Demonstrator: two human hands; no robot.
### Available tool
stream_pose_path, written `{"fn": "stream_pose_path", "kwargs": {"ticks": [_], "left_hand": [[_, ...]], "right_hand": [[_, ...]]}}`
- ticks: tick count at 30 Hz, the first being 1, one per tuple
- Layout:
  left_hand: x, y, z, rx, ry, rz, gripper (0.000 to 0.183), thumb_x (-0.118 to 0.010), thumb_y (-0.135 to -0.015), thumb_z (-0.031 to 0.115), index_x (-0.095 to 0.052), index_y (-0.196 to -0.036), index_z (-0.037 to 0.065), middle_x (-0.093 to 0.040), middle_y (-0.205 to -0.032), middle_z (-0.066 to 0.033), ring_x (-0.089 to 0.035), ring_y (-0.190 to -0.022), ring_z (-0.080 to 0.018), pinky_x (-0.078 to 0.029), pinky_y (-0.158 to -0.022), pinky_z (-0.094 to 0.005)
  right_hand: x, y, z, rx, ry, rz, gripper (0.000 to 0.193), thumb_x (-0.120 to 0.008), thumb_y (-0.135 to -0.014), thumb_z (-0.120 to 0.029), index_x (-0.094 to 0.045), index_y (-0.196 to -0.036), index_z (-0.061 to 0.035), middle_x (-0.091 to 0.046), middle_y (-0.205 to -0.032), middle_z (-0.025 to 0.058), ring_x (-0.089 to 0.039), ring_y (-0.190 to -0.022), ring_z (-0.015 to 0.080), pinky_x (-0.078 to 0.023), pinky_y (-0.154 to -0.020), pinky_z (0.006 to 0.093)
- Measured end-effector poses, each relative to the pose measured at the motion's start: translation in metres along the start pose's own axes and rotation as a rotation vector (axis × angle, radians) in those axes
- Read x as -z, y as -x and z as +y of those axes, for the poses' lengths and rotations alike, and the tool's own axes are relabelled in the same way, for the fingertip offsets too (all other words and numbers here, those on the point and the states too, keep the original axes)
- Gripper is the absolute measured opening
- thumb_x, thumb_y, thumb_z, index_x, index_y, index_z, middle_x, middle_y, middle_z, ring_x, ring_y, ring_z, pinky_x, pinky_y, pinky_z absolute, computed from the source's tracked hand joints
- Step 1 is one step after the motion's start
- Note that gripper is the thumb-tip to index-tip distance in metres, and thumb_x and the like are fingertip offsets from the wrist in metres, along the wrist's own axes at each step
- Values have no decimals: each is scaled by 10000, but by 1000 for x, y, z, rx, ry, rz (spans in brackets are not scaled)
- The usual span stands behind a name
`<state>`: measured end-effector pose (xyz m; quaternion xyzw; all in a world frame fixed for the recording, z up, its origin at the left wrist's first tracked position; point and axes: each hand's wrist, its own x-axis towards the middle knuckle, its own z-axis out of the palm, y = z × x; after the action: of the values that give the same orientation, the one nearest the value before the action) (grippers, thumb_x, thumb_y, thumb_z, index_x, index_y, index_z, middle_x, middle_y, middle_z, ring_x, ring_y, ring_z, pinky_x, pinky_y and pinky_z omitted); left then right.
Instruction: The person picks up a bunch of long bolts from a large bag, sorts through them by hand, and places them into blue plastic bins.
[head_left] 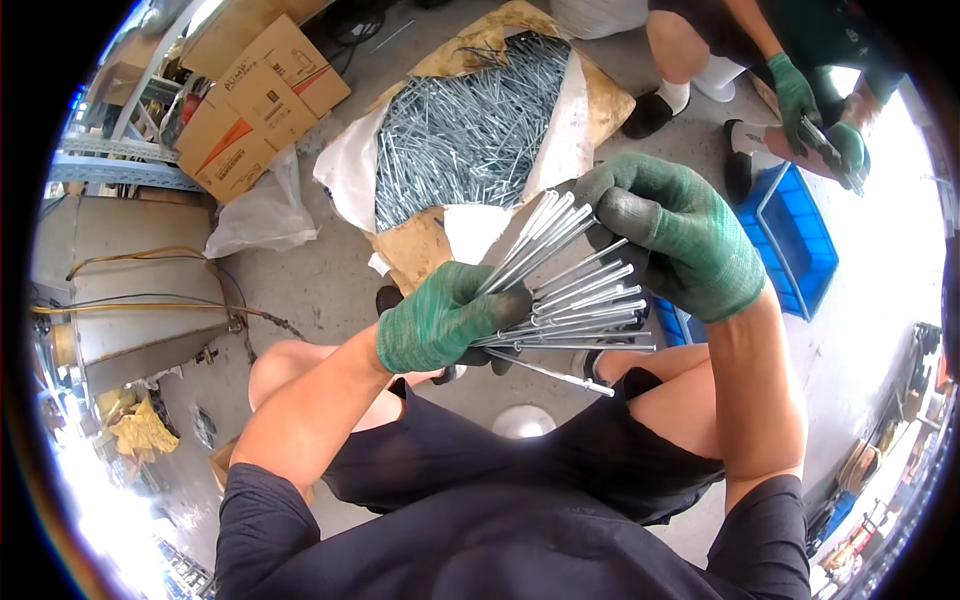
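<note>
My left hand point(450, 315), in a green and dark knit glove, is closed round a fanned bunch of thin metal rods point(590, 290). Their small-headed ends spread up and to the right. One rod point(560, 374) sticks out lower than the others. My right hand point(690, 230), gloved alike, has its fingers curled at the upper ends of the bunch. Thumb and forefinger are bent close together there; what is between them is hidden. Beyond my hands, a big heap of similar rods point(470, 130) lies in an opened sack point(350, 180) on the floor.
Blue crates point(795, 240) stand at my right, partly behind my right hand. Past them, a person's gloved hands point(800, 105) hold more rods. Cardboard boxes point(250, 125) and a plastic bag point(265, 215) are at the far left, near a metal cabinet point(150, 280) with hoses.
</note>
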<state>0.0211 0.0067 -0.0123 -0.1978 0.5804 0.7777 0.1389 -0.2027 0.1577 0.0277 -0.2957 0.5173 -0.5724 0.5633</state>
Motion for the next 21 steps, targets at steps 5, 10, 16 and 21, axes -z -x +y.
{"fn": "stream_pose_path", "kwargs": {"ticks": [5,10,16,21], "left_hand": [[-2,0,-1,4,-23,-23,500,-636,-966,473,-678,-1047,-18,-662,-793,-52,-637,-650,-126,-484,-555,-258],[-4,1,4,2,-29,-4,518,-575,-989,506,-650,-919,-1,-639,-729,-52,-593,-654,-133,-453,-570,-291],[-1,-4,-5,-309,-245,51,503,-591,-980,466,-641,-987,-35,-646,-748,-73,-625,-658,-150,-486,-562,-313],[3,-5,-22,-490,-461,133,512,-593,-963,462,-634,-1015,-46,-654,-758,-95,-642,-634,-152,-517,-558,-314]], "right_hand": [[2,-2,3,-51,15,-14,407,-717,-888,-319,-669,-1154,-14,-590,-854,-33,-481,-643,27,-373,-547,179],[4,-4,4,-70,32,-20,393,-721,-862,-338,-660,-1095,-28,-584,-859,-24,-484,-640,38,-372,-545,188],[8,0,-3,-110,-174,34,232,-529,-917,-137,-633,-1093,-28,-599,-898,3,-509,-618,47,-433,-529,182],[3,1,-9,-104,-65,84,231,-535,-959,-114,-627,-1149,-21,-636,-944,14,-565,-673,31,-505,-617,159]]}}
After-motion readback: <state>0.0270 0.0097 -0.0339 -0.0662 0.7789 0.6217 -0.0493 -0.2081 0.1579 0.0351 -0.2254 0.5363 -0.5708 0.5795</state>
